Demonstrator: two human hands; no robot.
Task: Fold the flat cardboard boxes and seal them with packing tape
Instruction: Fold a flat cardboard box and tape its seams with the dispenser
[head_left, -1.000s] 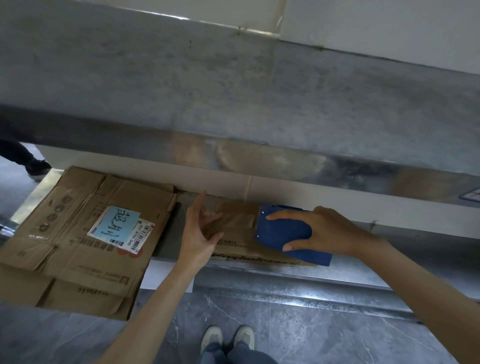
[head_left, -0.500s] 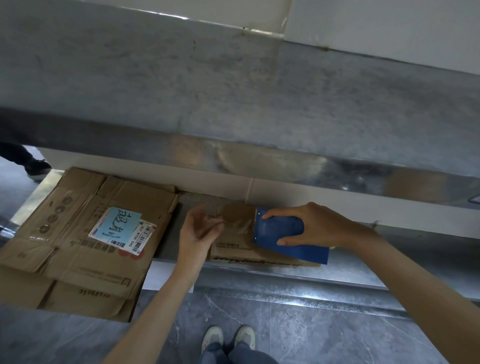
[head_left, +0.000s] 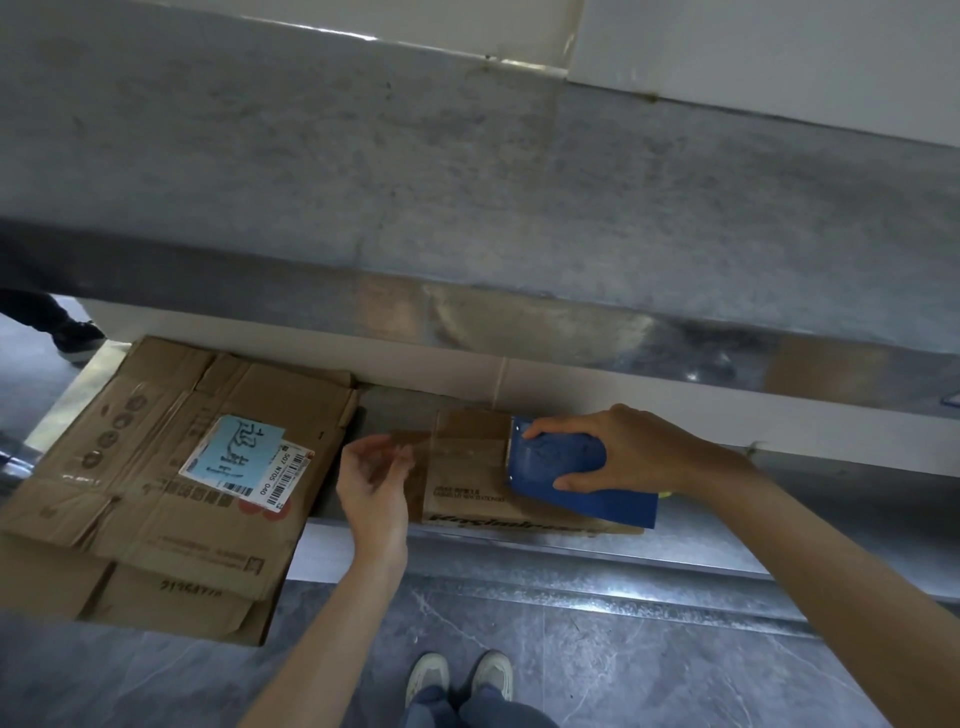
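The small box lies low and brown on the steel ledge in front of me. A strip of clear tape stretches across its top from the blue tape dispenser to my left hand. My right hand is wrapped round the dispenser, bearing it down on the box's right part. My left pinches the tape's free end just past the box's left edge. To do this well, I judge I should hold the strip taut and straight along the seam, lower it without wrinkles, then rub it flat before tearing at the blade. The film is so clear that I cannot tell where it already sticks, nor see the seam beneath. The dispenser hides the box's right end and the roll is out of sight. The stack of flattened boxes to the left runs past the picture's edge.
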